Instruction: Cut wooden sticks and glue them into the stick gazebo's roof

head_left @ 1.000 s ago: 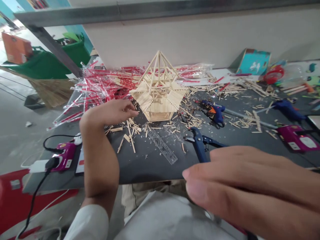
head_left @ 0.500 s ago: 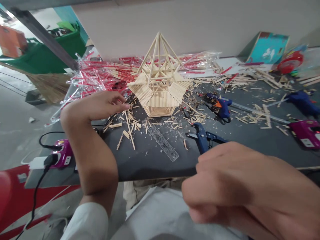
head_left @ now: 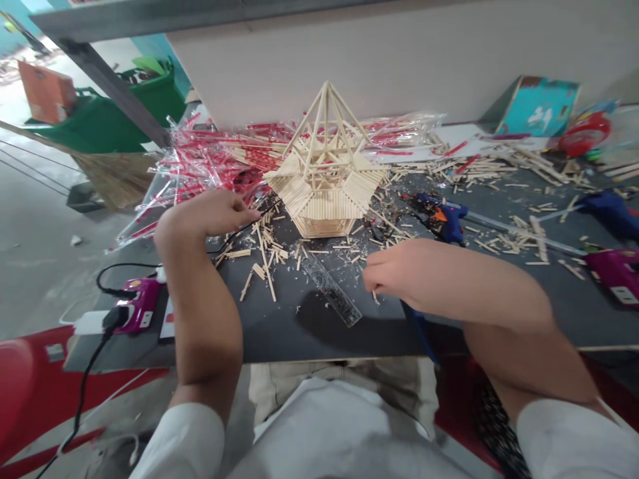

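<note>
My left hand [head_left: 224, 211] is bent at the wrist beside the left of a small wooden-stick house model [head_left: 327, 199]. Its thumb and fingertips are pressed together next to a black cable [head_left: 234, 234]; whether they pinch it is unclear. My right hand [head_left: 424, 276] is closed above the table, palm down, its fingers curled and anything in them hidden. Below it, the blue handle [head_left: 420, 329] of a cutter shows, the rest covered by the hand. A clear ruler [head_left: 332, 289] lies between my hands. The model stands upright, with a pointed frame on top.
Plastic-wrapped stick bundles [head_left: 200, 156] are heaped at the back left. Cut stick pieces [head_left: 267, 256] litter the tabletop. A blue glue gun [head_left: 452, 219] lies right of the model. Purple power strips [head_left: 140, 303] sit at both sides. A teal box [head_left: 542, 106] leans at the back.
My right hand has moved forward and left, from near me to over the cutter. The fingers of my left hand have drawn together beside the model. The view has shifted slightly.
</note>
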Demonstrator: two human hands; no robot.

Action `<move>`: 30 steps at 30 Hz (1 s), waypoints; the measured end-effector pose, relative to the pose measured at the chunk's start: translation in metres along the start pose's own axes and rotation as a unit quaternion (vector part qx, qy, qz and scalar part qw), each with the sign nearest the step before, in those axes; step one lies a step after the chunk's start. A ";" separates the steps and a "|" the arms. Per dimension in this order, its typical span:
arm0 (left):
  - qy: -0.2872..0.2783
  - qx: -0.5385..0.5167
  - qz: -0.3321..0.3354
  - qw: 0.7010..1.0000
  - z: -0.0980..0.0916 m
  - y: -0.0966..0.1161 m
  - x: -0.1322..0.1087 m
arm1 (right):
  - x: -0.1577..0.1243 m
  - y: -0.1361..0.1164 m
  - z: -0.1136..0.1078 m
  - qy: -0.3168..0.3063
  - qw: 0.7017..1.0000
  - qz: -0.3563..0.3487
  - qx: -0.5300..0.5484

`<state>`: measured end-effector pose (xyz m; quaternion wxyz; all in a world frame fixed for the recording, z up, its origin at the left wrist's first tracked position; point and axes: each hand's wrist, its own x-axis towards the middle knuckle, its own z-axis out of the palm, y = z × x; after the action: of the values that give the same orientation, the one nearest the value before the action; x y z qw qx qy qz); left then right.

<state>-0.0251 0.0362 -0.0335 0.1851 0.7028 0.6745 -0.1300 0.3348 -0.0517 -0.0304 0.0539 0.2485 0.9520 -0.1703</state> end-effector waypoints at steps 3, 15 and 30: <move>-0.064 -0.082 -0.070 0.992 0.009 -0.008 0.016 | 0.004 0.008 -0.001 -0.036 0.997 0.057 0.024; -0.129 -0.138 -0.139 0.972 0.046 -0.006 0.068 | 0.000 0.012 0.001 -0.109 0.990 0.076 0.056; -0.180 -0.171 -0.114 0.962 0.049 0.007 0.063 | -0.007 0.011 0.006 -0.082 0.991 0.086 0.062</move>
<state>-0.0115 0.0721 -0.1039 0.4051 0.5442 0.7176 -0.1575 0.3465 -0.0485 -0.0381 0.1305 0.3175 0.9072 -0.2432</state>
